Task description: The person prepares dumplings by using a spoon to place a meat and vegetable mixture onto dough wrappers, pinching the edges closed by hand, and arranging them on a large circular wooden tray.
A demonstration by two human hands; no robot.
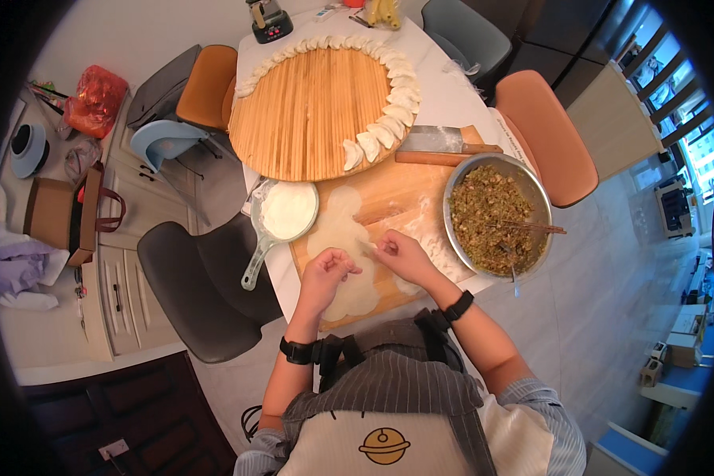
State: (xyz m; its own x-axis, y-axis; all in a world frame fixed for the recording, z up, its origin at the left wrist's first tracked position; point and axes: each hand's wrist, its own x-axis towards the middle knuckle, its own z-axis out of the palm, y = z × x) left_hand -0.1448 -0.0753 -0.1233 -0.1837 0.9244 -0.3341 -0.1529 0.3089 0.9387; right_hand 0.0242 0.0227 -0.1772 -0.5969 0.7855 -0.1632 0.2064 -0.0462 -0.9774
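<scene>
Round board [317,111], 11 o'clock: honey-tan, darker stripes. Dumplings [402,97] along its rim: off-white. Bowl [449,210], 3 o'clock: silver; filling [496,208] mottled brown-green. Dough [349,295], centre: pale cream. Handled dish [256,260], 10 o'clock: translucent pale green; flour [289,209] white. Chair [543,135], 2 o'clock: salmon. Apron [389,387], 6 o'clock: grey, light pinstripes. Wrist straps [458,306]: black.

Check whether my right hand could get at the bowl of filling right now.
Likely yes: your right hand is just left of the metal bowl, only floured board shows between them, and the filling is uncovered.
</scene>
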